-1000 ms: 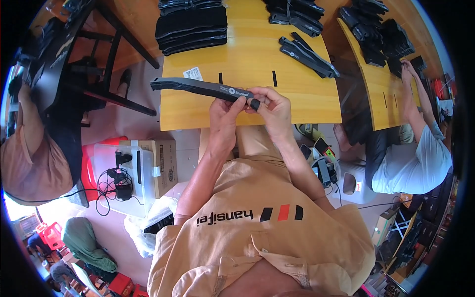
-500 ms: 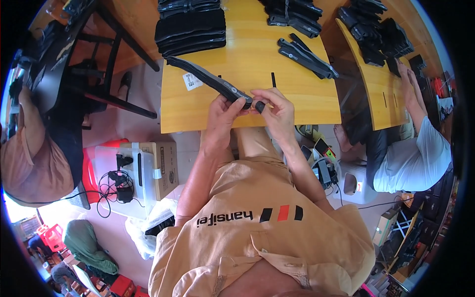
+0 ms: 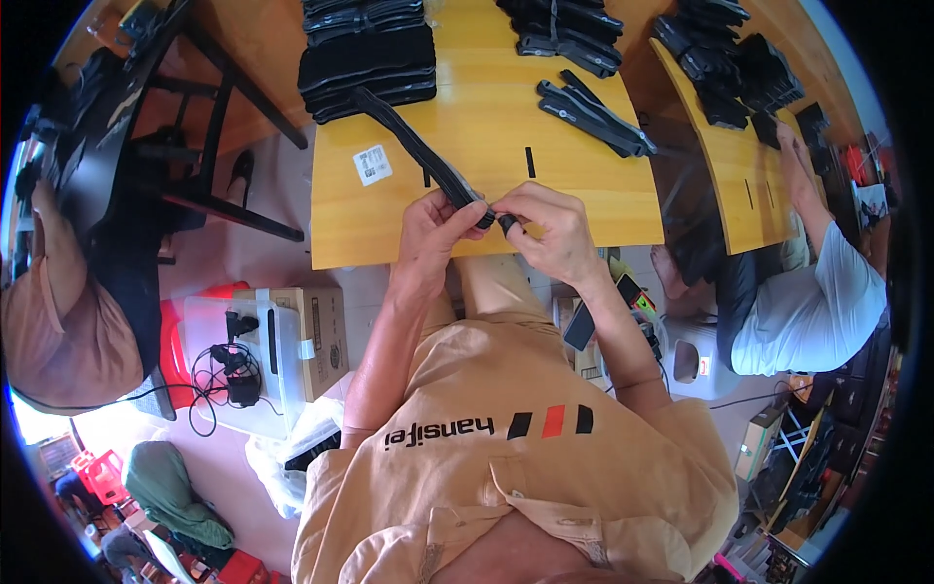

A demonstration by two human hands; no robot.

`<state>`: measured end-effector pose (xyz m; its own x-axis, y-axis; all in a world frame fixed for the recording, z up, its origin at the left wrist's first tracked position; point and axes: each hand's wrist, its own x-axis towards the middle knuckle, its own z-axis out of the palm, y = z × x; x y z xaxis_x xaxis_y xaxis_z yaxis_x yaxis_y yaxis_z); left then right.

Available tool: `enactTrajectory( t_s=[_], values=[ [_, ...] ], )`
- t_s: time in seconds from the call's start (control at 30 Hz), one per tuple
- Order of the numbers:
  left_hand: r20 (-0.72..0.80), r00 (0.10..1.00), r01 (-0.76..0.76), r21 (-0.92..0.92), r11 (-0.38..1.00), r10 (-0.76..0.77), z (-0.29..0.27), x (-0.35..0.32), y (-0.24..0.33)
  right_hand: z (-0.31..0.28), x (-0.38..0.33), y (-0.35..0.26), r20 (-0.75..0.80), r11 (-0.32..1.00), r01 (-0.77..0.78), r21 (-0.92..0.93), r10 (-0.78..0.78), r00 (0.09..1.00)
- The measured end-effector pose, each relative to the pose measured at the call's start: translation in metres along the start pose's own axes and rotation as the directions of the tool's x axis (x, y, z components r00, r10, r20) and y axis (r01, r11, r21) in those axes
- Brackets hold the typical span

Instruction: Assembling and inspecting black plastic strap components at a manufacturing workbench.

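A long black folded strap with a grey edge [image 3: 416, 146] slants from the stack at the far left to my hands at the table's near edge. My left hand [image 3: 433, 238] is closed around its near end, thumb on top. Close beside that end, my right hand [image 3: 556, 234] is closed in a pinch. A small black piece [image 3: 507, 223] sits at its thumb tip; whether it is worn or held cannot be told. What the right fingertips grip is too small to make out.
Black folded straps lie in a stack [image 3: 368, 68] at the far left and a tied bundle [image 3: 569, 44] farther right. Loose straps [image 3: 595, 117] lie nearer. A white label [image 3: 371, 164] is on the yellow table [image 3: 574, 209]. Co-workers sit on both sides.
The strap has swung steeper, its far end shifting right and up. My right hand has turned slightly, its fingertips lower against the strap's near end. The view has shifted a little.
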<state>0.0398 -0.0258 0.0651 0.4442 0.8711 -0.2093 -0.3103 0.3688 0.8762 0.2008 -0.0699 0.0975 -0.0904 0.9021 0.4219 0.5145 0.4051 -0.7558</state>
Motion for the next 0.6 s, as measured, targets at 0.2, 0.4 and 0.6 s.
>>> enactTrajectory(
  t_s=[0.2,0.4,0.6],
  values=[
    [0.007,1.0,-0.012,0.046,0.999,0.012,-0.0018,-0.0021,0.0026,-0.0044,0.0064,0.0002,0.113,0.999,-0.032,-0.029,0.035,0.993],
    [0.029,1.0,0.0,0.058,0.998,-0.002,-0.0027,-0.0025,0.0043,-0.0027,0.0066,0.0049,0.17,0.959,-0.259,0.118,0.238,0.956],
    [0.025,1.0,-0.008,0.077,0.997,0.006,-0.0048,-0.0036,0.006,-0.0017,0.004,0.0028,0.203,0.88,-0.38,0.285,0.332,0.921]
  ],
)
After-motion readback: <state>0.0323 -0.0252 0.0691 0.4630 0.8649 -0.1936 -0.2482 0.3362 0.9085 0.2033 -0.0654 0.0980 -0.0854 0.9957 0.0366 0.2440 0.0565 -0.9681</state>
